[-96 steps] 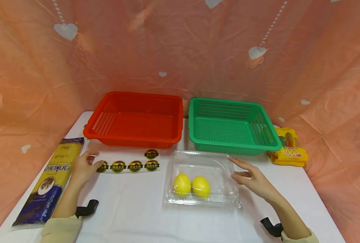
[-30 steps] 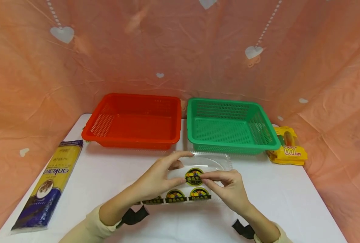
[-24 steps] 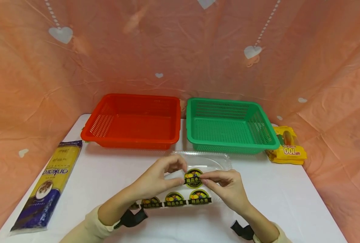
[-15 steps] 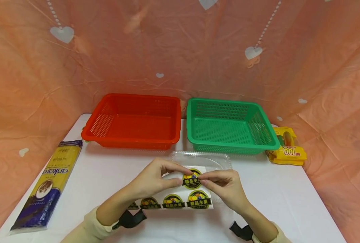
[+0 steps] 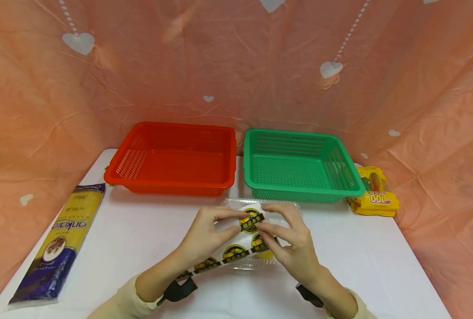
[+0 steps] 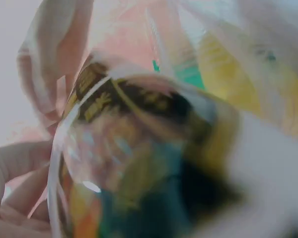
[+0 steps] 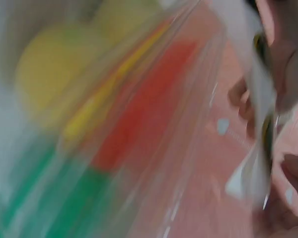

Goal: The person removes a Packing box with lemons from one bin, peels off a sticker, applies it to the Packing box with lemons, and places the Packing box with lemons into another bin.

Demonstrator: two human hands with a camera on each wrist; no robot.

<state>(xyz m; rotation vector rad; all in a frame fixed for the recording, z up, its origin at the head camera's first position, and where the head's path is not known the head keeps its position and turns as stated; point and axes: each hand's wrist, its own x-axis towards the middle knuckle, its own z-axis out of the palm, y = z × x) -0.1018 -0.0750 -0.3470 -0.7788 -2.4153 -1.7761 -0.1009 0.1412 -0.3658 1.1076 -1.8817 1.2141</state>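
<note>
Over a clear plastic clamshell box [image 5: 246, 266], a white sheet of round fruit stickers [image 5: 234, 251] is held up at a slant. My left hand [image 5: 204, 232] grips the sheet from the left, thumb and index finger at its top sticker. On the other side my right hand [image 5: 298, 241] pinches the sheet's right edge beside that sticker. Yellow lemon-like fruits [image 7: 54, 74] show through the clear plastic in the right wrist view; in the head view the sheet and right hand hide most of them. Close up and blurred, the sheet [image 6: 129, 148] fills the left wrist view.
Behind the box stand a red basket [image 5: 180, 184] and a green basket [image 5: 300, 190]. A long yellow and blue packet [image 5: 58, 243] lies at the left, and a yellow wipes-like pack [image 5: 376, 201] at the right. A peach curtain [image 5: 236, 66] hangs behind the white table [image 5: 132, 248].
The sheet has come off the table at the left to over the box, with both hands on it. Lately it has tilted up on the right, and the right fingers have shifted along its edge.
</note>
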